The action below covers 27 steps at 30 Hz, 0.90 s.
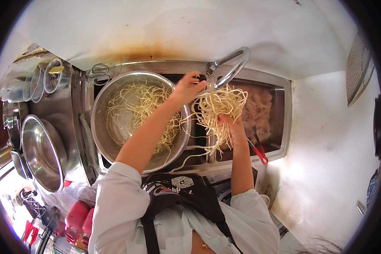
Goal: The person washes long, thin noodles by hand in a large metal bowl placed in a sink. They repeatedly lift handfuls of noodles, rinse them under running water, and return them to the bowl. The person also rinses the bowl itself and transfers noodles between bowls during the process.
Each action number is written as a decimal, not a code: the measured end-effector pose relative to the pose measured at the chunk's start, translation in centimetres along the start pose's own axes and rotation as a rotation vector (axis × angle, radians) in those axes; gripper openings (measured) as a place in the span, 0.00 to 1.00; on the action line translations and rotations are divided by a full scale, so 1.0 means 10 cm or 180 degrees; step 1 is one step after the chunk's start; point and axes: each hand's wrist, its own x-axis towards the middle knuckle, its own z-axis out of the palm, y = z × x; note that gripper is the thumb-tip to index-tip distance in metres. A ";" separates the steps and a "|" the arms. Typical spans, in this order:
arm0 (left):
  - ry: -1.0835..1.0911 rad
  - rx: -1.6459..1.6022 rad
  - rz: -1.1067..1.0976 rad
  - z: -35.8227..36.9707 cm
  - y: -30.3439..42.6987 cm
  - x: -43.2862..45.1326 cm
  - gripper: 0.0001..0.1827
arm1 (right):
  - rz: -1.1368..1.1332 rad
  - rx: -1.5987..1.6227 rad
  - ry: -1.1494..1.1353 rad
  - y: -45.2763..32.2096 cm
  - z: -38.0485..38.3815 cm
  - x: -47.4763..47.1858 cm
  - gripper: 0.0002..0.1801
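Note:
My right hand [235, 128] grips a large tangled bunch of long, pale yellow, noodle-like strands [220, 104] over the divider of the double sink. Several strand ends hang down from it towards the front edge. My left hand [189, 87] is raised over the right rim of a wide steel bowl [98, 133], close to the chrome tap [238, 68]. Its fingers and thumb are half curled and apart, slightly blurred, with no clear hold on anything. More of the same strands [146, 101] lie loose in the bowl, partly covered by my left forearm.
Pale pieces of food sit in reddish-brown liquid in the right sink basin [285, 108]. Red-handled tongs [261, 155] lean over its front edge. Scissors [100, 74] lie behind the bowl. Plastic tubs [54, 79] and another steel bowl [44, 155] stand at left.

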 end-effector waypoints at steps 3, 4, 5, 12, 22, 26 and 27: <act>-0.1052 -0.1629 -0.1089 0.24 -0.03 -0.04 0.34 | 0.0332 0.0021 0.0497 -0.03 0.00 0.04 0.16; -0.1244 -0.1829 -0.1209 0.26 -0.04 -0.07 0.36 | 0.0184 0.0191 0.0408 -0.03 0.01 0.06 0.18; -0.1501 -0.2083 -0.1270 0.25 -0.05 -0.09 0.38 | 0.0223 0.0054 0.0497 -0.04 0.01 0.10 0.18; -0.0125 -0.1127 -0.0959 -0.16 -0.08 -0.29 0.48 | -0.0716 -0.0508 -0.0216 0.07 0.51 0.63 0.26; 0.0836 -0.0749 -0.0126 0.00 0.20 0.06 0.24 | -0.0566 -0.0062 -0.0062 -0.01 0.74 0.92 0.30; 0.0514 0.0158 0.0499 0.56 0.21 0.14 0.25 | -0.0497 0.0792 0.0494 0.00 0.28 0.74 0.32; 0.0310 0.0122 0.0503 0.65 0.19 0.15 0.25 | -0.0673 0.0643 0.0316 0.01 0.19 0.69 0.30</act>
